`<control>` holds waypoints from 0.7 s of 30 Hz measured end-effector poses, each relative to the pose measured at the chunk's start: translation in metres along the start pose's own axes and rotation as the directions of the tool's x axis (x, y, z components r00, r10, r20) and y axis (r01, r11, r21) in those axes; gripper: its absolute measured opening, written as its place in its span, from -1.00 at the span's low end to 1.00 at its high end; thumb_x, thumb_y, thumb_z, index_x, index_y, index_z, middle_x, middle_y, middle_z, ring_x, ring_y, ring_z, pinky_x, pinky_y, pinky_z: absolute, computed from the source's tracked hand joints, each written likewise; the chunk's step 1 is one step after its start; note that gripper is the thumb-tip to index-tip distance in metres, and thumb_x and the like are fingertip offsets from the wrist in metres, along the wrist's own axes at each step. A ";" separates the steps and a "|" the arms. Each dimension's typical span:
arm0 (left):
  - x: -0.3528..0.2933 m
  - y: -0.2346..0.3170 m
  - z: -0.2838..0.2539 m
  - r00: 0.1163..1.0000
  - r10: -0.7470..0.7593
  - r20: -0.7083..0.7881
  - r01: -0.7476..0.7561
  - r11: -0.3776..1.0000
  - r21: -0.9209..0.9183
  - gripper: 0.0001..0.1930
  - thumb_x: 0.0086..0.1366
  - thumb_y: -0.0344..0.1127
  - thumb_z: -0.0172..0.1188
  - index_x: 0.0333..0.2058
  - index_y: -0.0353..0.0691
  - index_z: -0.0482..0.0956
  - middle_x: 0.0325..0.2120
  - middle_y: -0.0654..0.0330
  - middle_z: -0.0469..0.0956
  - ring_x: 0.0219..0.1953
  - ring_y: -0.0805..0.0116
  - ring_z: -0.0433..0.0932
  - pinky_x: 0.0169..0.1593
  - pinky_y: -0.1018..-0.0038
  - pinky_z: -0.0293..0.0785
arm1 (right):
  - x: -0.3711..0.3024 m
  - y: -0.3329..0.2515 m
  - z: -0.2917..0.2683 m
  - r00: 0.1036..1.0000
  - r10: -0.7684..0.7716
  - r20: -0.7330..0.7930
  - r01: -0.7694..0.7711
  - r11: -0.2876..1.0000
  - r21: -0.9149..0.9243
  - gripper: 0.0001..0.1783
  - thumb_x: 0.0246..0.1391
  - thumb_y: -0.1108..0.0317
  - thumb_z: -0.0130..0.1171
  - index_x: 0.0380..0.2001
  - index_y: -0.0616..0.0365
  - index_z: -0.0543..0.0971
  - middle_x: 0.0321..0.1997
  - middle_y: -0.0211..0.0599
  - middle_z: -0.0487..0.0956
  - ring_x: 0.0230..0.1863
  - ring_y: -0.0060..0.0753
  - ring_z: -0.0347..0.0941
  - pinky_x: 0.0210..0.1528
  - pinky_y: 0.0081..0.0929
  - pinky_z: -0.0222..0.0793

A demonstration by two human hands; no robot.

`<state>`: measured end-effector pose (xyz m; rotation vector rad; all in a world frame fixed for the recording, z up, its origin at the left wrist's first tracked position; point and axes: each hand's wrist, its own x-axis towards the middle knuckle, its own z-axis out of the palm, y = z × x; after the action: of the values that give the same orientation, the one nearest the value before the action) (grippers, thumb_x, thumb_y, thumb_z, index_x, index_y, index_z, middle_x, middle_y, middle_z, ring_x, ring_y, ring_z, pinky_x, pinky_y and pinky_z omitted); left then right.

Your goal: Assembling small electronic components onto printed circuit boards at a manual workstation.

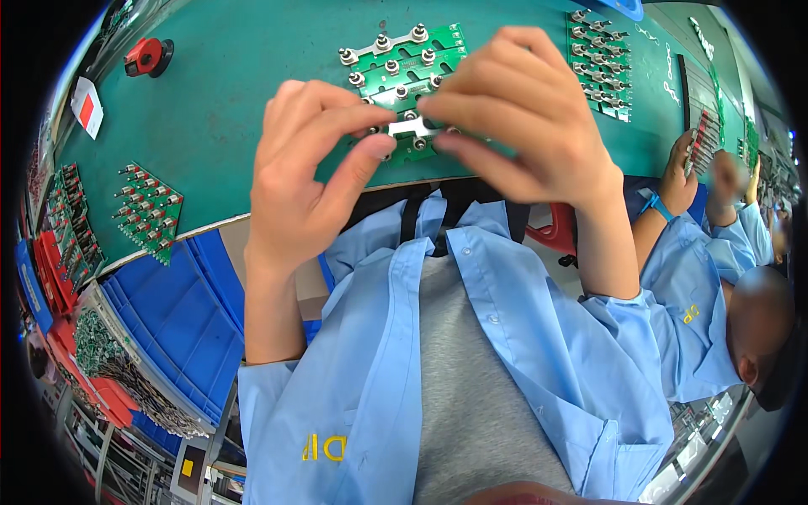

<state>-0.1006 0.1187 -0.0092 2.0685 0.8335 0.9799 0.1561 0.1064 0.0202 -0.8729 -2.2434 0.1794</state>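
Both hands meet over a green circuit board [379,72] on the bench top. My left hand [303,168] pinches one end of a small silver metal strip [410,128] between thumb and forefinger. At the strip's other end, my right hand [526,118] is closed in a pinch too. The strip is level, with wider ends, and lies over the board's near edge; whether it rests on the board I cannot tell. Silver posts with dark tips stand in rows on the board, some joined by a similar strip [383,44] along the far side. The right fingers hide part of the board.
Similar boards with posts lie at the left [148,210] and far right [602,67] of the green bench [244,93]. A red and black tape roll [149,57] and a white tag [86,107] lie left. Blue bins [172,324] stand below. A co-worker's hand [680,177] holds a board at right.
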 end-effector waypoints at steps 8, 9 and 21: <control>0.022 -0.025 0.000 0.977 0.177 -0.115 -0.131 0.936 0.328 -0.77 0.23 -0.42 0.50 -0.13 -0.18 0.80 -0.24 0.30 0.63 -0.23 0.33 0.44 -0.06 0.41 0.36 | 0.014 0.028 0.003 0.995 0.074 0.072 -0.083 0.987 0.139 -0.89 0.24 0.36 0.36 -0.28 0.17 0.69 -0.23 -0.32 0.60 -0.21 -0.31 0.45 0.07 -0.35 0.32; 0.025 -0.028 0.001 0.973 0.197 -0.122 -0.142 0.924 0.354 -0.77 0.23 -0.41 0.50 -0.13 -0.18 0.80 -0.24 0.31 0.63 -0.23 0.34 0.45 -0.07 0.41 0.36 | 0.014 0.033 0.004 0.992 0.093 0.089 -0.105 0.984 0.141 -0.89 0.23 0.36 0.36 -0.28 0.17 0.69 -0.23 -0.31 0.59 -0.21 -0.31 0.44 0.07 -0.35 0.31; 0.021 -0.062 0.002 0.988 0.145 -0.046 -0.117 0.917 0.381 -0.80 0.24 -0.36 0.52 -0.15 -0.17 0.81 -0.26 0.35 0.62 -0.27 0.37 0.44 -0.12 0.44 0.37 | 0.020 0.044 0.017 0.915 0.279 0.292 -0.333 0.930 0.156 -0.93 0.14 0.40 0.34 -0.40 0.14 0.67 -0.22 -0.27 0.49 -0.19 -0.26 0.36 0.03 -0.30 0.22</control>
<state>-0.1043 0.1689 -0.0514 2.4562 0.9953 1.0354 0.1577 0.1547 0.0032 -1.1416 -2.2622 0.6985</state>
